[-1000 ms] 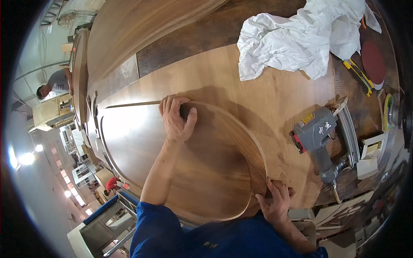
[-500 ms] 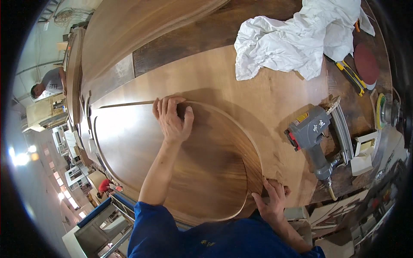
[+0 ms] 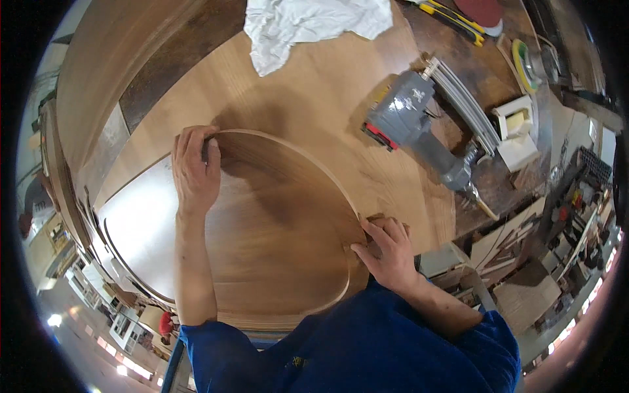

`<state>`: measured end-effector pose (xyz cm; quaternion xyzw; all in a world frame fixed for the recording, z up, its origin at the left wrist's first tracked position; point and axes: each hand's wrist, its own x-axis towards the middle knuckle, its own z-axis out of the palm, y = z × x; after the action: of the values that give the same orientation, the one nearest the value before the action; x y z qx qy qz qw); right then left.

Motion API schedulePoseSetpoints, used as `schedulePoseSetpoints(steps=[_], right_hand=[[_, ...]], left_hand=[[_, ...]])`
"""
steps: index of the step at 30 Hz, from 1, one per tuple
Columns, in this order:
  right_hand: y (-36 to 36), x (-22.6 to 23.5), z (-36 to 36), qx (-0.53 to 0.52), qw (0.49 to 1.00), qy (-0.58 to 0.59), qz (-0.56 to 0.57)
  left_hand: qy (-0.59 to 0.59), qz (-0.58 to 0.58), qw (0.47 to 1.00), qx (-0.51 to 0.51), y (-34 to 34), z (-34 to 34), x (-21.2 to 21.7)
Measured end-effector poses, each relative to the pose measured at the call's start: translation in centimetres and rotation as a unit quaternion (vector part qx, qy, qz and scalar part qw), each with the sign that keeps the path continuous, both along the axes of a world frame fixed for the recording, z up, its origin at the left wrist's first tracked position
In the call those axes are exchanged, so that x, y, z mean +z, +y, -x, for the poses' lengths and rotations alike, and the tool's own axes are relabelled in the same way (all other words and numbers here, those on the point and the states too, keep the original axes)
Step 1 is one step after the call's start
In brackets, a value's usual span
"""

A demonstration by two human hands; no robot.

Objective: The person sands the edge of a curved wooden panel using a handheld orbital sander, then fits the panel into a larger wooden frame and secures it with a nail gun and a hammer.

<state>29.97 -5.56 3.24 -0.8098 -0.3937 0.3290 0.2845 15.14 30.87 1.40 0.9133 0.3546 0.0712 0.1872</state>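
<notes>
A large dark-brown wooden panel (image 3: pixel 282 242) with a rounded end lies on a lighter wooden board (image 3: pixel 288 92). A thin, curved wooden edging strip (image 3: pixel 314 157) runs along its outline and casts a shadow beyond it. My left hand (image 3: pixel 196 171) is closed over the far edge, thumb on the inner side and fingers bent over the outside. At the rounded right end, my right hand (image 3: pixel 393 259) pinches the strip between thumb and fingers. Something dark shows beneath those fingers, too hidden to name.
A grey nail gun (image 3: pixel 409 111) lies on the board to the right. Beyond it are a white cloth (image 3: pixel 314 26), a yellow-black utility knife (image 3: pixel 452 19), a red sanding disc (image 3: pixel 480 10) and a small white box (image 3: pixel 517 134). Offcuts (image 3: pixel 511 236) sit at lower right.
The view has shifted right, so the panel and tools appear further left and higher. Both hands keep to the panel's edge; the right hand's fingers have closed more tightly at the rounded end.
</notes>
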Motion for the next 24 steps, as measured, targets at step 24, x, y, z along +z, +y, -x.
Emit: schedulePoseSetpoints(steps=[24], right_hand=[[-3.9, -0.6, 4.3, -0.166, 0.985, -0.013, -0.047]], left_hand=[[-0.07, -0.166, 0.983, 0.037, -2.8, -0.9, -5.3]])
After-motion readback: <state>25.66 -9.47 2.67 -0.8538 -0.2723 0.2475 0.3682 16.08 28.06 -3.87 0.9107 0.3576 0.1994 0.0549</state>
